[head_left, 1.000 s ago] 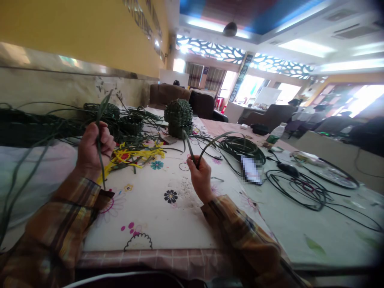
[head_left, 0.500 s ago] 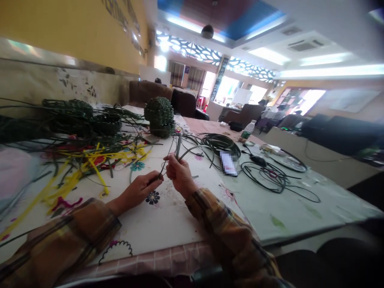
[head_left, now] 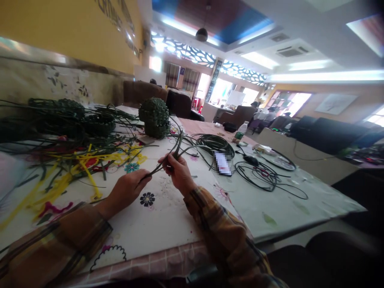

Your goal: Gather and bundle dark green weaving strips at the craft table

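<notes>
- Near the middle of the white flowered table cover (head_left: 168, 228), both hands work on narrow green strips (head_left: 179, 143); strips run between the hands and stick up past the right one.
- Left hand (head_left: 130, 186): fingers curled firmly around the strips' near-left part, knuckles up.
- Right hand (head_left: 178, 170): pinching the strips between thumb and fingers, just beyond the left hand, not touching it. Can't tell how many strips are in the pinch.
- Done, by the look of it: rounded green woven piece (head_left: 153, 114) upright on the far side, plus low woven piece (head_left: 100, 124) at far left, partly buried in loose strips.
- Left, as judged: held strips aren't worked into any woven piece; their lengths are loose, so this bit looks early. Whether the woven pieces are finished, can't tell.
- Loose yellow strips (head_left: 85, 170) tangled on the left, near the left forearm.
- Right side: coil of dark green strip (head_left: 214, 139), phone (head_left: 222, 163) just beside it, bottle (head_left: 241, 131) farther off.
</notes>
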